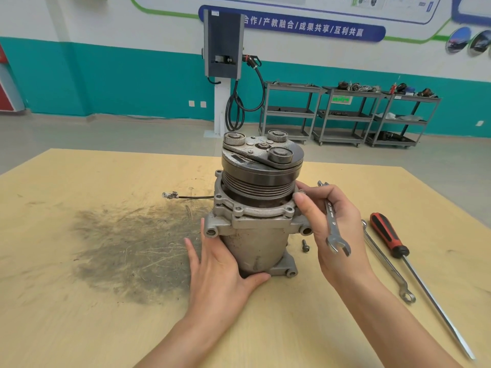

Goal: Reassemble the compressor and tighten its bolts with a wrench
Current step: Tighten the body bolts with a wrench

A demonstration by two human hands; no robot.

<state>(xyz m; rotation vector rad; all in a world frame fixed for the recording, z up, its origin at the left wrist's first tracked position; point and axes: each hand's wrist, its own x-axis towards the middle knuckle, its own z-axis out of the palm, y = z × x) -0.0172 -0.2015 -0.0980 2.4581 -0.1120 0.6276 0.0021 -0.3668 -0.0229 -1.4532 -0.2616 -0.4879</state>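
**Starting a bolt on the compressor's upper flange**

The compressor (256, 208) stands upright on its end near the middle of the desk (79, 301), pulley (261, 166) uppermost, beside a dark greasy smear that spreads toward the left edge. My left hand (220, 266) wraps the lower barrel of the housing, fingers behind it and thumb across the front, steadying it. My right hand (329, 224) is at the right side of the upper flange: thumb and forefinger pinch a small bolt (301, 193) at a flange hole, while the remaining fingers curl around an open-ended wrench (333, 221), its jaw end hanging down past my palm.

A spare bolt (305, 245) lies on the desk just right of the housing's base. Toward the right edge lie a ring spanner (385, 261) and a red-handled screwdriver (414, 272), side by side. A thin wire with a plug (170, 195) trails from the housing's left side.

I judge this thing heavy, rigid cast metal, and top-heavy with the pulley up, so it could tip under sideways wrench force. The barrel looks dusty and possibly oily; a firm grip low down, or on the cast mounting lugs, seems the safest hold. The bolt is small and easy to drop, so I would start it by finger before using the wrench.
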